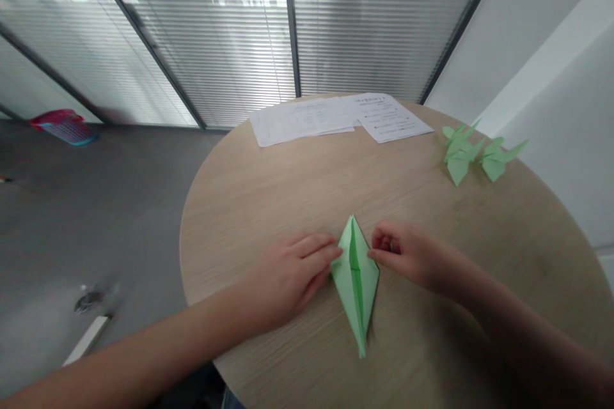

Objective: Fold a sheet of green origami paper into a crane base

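A light green paper (355, 281), folded into a long kite-like diamond, lies flat on the round wooden table (268, 198) near its front edge. My left hand (288, 275) rests on the table with its fingers stretched out, the fingertips pressing the paper's left corner. My right hand (407, 255) is curled, and its thumb and forefinger pinch the paper's right corner.
Two finished green paper cranes (458, 152) (499, 158) stand at the table's back right. White printed sheets (307, 120) (391, 116) lie along the far edge. Beyond are glass walls with blinds, grey floor, and a red basket (64, 126) at far left.
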Demonstrator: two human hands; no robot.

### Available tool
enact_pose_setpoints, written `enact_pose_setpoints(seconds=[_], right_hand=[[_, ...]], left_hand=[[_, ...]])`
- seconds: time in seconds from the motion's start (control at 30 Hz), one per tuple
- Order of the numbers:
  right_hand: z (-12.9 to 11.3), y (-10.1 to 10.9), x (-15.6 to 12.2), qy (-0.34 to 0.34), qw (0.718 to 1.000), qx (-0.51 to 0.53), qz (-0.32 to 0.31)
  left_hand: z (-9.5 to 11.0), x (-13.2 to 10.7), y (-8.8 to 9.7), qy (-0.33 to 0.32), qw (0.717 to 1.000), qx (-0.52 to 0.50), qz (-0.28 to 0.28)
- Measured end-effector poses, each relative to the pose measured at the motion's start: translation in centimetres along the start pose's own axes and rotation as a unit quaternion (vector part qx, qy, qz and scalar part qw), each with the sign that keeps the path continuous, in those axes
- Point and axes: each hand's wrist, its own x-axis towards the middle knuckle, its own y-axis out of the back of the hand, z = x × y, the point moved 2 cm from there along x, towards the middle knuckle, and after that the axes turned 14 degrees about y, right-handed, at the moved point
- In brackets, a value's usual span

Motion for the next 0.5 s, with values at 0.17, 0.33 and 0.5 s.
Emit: enact_pose_setpoints(seconds=[0.17, 0.33, 0.5], right_hand=[[-0.8, 0.1, -0.2, 0.022, 0.998, -0.06, -0.007], [-2.2, 0.6, -2.0, 0.191, 0.977, -0.096, -0.03], [-1.3, 0.1, -3.7, 0.279, 0.95, -0.134, 0.035]], left_hand=[[0.4, -2.7, -1.5, -0.032, 0.991, 0.025, -0.125], [0.2, -2.2, -1.8, -0.035, 0.984, 0.045, -0.171], [0.2, -2.2, -1.8, -0.038, 0.984, 0.023, -0.172]])
